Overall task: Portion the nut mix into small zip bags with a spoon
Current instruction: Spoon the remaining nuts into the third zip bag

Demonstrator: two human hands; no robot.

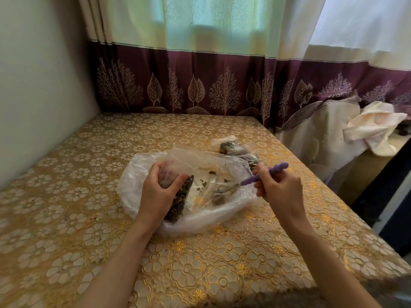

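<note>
Left fingers (178, 181) curl round a part-filled zip bag (180, 196); right fingers (261, 176) pinch the spoon (251, 180), its bowl in the big bag (200, 216).

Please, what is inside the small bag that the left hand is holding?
The small bag holds dark nut mix, filling its lower part. The left hand covers its upper part, so the fill level there and the bag's opening cannot be seen.

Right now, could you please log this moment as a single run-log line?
left hand: holds small zip bag of nut mix | right hand: holds purple-handled spoon, bowl in large plastic bag | filled bags behind
</note>
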